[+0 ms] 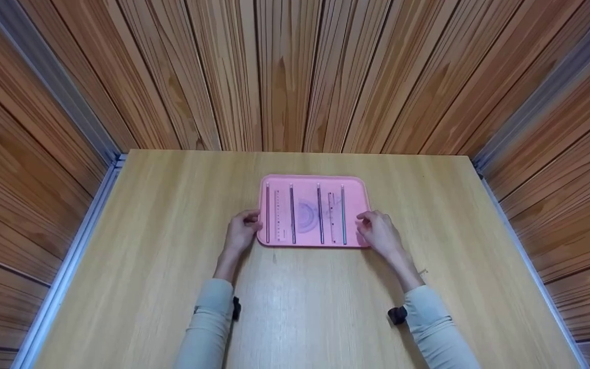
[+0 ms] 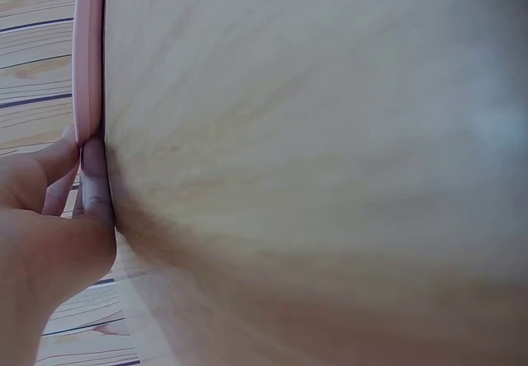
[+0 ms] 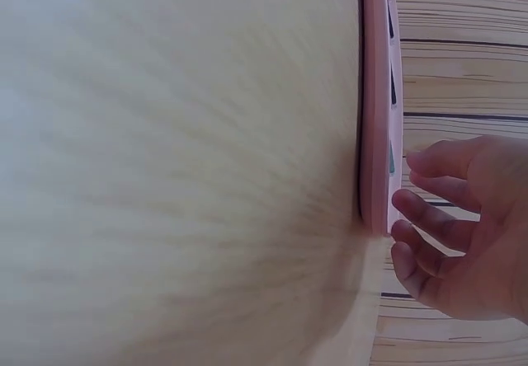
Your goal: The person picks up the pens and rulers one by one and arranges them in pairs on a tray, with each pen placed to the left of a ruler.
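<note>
A pink tray (image 1: 305,180) lies on the table in the head view. On it, from left to right, are a dark pencil (image 1: 268,212), a clear ruler (image 1: 277,215), a second pencil (image 1: 292,212), a clear protractor (image 1: 307,216), a third pencil (image 1: 320,212), another clear ruler (image 1: 332,218) and a green pencil (image 1: 343,215). My left hand (image 1: 241,231) pinches the tray's left rim with thumb and fingers, as the left wrist view also shows. Loosely bent, the fingers of my right hand (image 1: 381,231) hover at the right rim and grip nothing.
The wooden table (image 1: 172,205) extends around the tray on all sides. Wood-patterned panels (image 1: 285,77) stand behind and at both sides, with grey metal rails (image 1: 69,287) along the side edges. A small dark mark (image 1: 423,271) shows beside the right forearm.
</note>
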The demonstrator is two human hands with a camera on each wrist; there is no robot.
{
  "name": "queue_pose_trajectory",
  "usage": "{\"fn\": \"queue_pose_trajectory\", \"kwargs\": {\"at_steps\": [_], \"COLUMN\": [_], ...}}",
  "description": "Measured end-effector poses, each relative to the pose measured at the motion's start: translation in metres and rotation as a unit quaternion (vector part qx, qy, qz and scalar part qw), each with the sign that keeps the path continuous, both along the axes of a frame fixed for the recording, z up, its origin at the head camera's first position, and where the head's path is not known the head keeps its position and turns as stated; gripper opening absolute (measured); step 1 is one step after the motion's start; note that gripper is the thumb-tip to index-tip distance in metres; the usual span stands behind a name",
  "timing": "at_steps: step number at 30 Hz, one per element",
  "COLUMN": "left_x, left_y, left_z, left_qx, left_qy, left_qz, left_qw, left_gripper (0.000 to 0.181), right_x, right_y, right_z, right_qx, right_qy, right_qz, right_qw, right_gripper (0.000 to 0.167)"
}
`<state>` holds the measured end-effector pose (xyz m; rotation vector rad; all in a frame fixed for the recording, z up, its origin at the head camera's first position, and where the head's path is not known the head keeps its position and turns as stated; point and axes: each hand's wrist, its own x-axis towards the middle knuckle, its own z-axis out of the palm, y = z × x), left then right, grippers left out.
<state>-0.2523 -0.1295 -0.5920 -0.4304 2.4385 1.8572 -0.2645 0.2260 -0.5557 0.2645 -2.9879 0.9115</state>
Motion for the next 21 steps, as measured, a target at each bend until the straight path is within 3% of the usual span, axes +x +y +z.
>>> {"fn": "queue_pose_trajectory", "kwargs": {"at_steps": [9,21], "left_x": [0.000,0.002], "left_y": [0.000,-0.001], "left_z": [0.000,0.003], "left_qx": [0.002,-0.006], "left_qy": [-0.008,0.009], "left_qz": [0.001,-0.004], "left_qw": [1.0000,0.9999], "left_gripper": [0.037,0.035], "right_x": [0.016,0.038], "right_y": [0.013,0.039], "right_z": [0.000,0.006], "right_qx": [-0.007,0.008], "right_qy": [-0.030,-0.013], "right_qz": [-0.007,-0.017], "right_qw": [0.9995,0.9997], "right_gripper": [0.028,0.036]}}
